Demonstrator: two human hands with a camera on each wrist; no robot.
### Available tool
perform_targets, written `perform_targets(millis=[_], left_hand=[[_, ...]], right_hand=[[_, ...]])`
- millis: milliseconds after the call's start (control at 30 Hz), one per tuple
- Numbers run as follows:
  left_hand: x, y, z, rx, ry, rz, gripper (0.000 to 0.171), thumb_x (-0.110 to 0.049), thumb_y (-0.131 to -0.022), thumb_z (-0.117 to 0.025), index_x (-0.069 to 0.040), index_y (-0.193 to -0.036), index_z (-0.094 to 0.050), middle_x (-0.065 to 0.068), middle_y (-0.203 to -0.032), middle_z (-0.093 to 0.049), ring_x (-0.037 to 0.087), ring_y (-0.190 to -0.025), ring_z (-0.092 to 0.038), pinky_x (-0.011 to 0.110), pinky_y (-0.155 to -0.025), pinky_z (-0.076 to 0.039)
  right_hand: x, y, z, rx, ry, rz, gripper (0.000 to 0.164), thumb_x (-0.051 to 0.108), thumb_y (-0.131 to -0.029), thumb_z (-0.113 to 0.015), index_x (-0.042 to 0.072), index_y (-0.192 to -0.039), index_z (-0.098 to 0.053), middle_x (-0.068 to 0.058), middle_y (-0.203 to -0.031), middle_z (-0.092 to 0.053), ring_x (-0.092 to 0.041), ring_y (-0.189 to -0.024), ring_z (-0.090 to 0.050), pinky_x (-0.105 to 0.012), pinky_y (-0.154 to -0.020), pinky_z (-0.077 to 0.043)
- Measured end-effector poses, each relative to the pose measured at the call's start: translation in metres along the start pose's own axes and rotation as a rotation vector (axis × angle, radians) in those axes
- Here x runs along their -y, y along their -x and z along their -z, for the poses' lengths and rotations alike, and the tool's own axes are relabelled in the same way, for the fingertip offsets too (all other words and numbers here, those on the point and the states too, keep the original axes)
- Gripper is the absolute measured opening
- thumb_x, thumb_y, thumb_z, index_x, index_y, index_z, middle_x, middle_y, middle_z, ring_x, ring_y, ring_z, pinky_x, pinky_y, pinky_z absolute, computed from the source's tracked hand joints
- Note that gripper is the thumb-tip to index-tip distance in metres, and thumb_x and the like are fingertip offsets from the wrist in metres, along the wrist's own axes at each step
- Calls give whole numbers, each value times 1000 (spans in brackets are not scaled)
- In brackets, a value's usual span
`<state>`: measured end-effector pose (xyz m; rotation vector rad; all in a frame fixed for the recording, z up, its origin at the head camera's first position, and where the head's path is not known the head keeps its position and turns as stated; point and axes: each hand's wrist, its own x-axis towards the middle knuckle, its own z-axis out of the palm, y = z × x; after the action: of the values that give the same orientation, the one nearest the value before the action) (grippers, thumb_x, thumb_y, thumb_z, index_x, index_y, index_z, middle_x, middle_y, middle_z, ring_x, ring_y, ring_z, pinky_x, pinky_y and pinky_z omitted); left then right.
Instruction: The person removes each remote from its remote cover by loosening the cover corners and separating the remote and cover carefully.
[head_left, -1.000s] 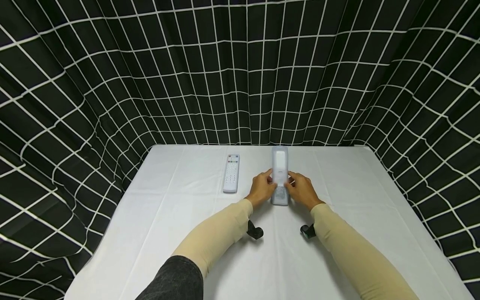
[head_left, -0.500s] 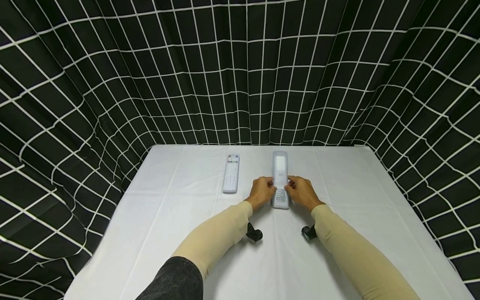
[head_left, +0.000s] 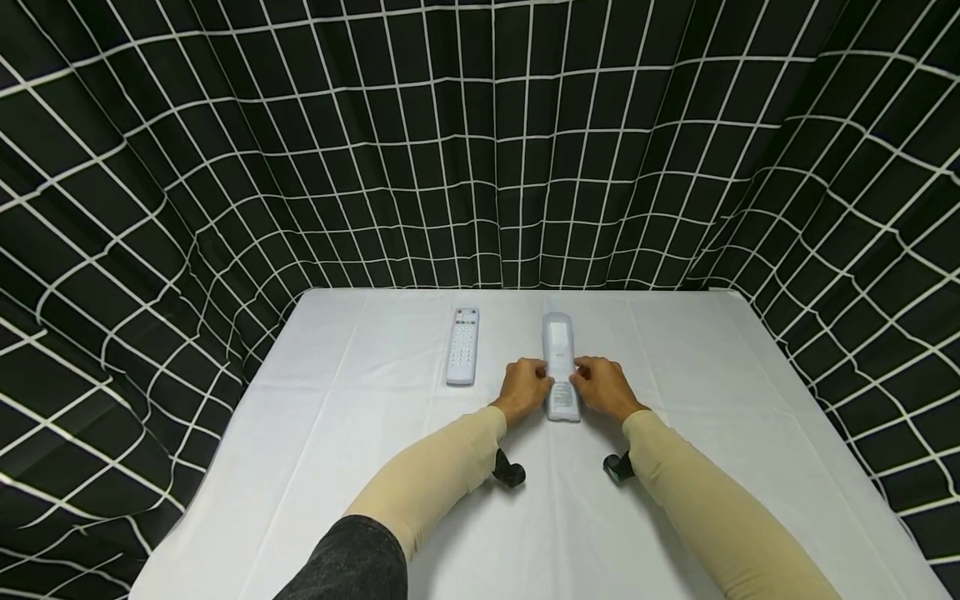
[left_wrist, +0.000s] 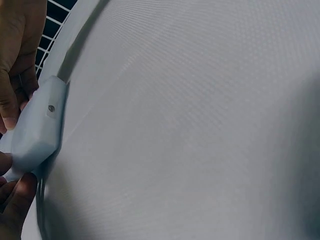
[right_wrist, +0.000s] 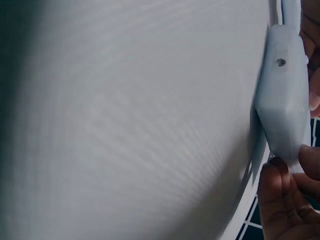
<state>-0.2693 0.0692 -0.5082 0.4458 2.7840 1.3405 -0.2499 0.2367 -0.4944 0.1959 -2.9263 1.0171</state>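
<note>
A white remote control (head_left: pixel 558 346) lies between my two hands, its plain back up and a printed label on the near half. From the left side, my left hand (head_left: pixel 523 389) pinches its edge with thumb and fingers. My right hand (head_left: pixel 604 389) grips the opposite edge the same way. The near end of this remote (left_wrist: pixel 40 125), with a small dark round spot, shows close to the cloth in the left wrist view; whether it touches cannot be told. The right wrist view shows that end of the remote (right_wrist: pixel 284 95) too, fingertips around its sides.
A second white remote control (head_left: pixel 462 346) lies buttons up, left of the held one. Both are on a table with a white cloth (head_left: pixel 360 358). A black curtain with a white grid (head_left: pixel 495 150) surrounds the table's back and sides.
The held remote has come slightly toward me and down, and its far end has swung a little left. Both hands have moved with it. The second remote stays put.
</note>
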Motion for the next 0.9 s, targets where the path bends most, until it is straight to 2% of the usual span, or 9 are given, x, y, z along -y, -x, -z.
perform_targets(millis=[167,400,900], left_hand=[[2,2,-2,8,-13,27,31,-7,-87,-70,3,-116,-67,11,-96,-70,17,-85,-64,25,-71,-52],[4,2,-4,0,-23,19,30,-7,-87,-70,3,-115,-68,11,-97,-70,19,-90,-65,26,-74,-52],[4,0,-5,12,-30,35,31,-8,-88,-69,2,-117,-68,8,-97,-70,16,-88,-64,24,-72,-51]], right_hand=[[-1,1,-2,31,6,-28,37,6,-91,-64,-13,-122,-57,-19,-97,-65,-32,-90,-61,-45,-79,-50],[-4,2,-4,42,9,-36,37,7,-90,-65,-13,-121,-59,-18,-96,-66,-31,-90,-61,-44,-79,-50],[-5,1,-3,46,12,-46,35,8,-90,-64,-12,-119,-60,-17,-96,-66,-30,-90,-61,-44,-80,-49]])
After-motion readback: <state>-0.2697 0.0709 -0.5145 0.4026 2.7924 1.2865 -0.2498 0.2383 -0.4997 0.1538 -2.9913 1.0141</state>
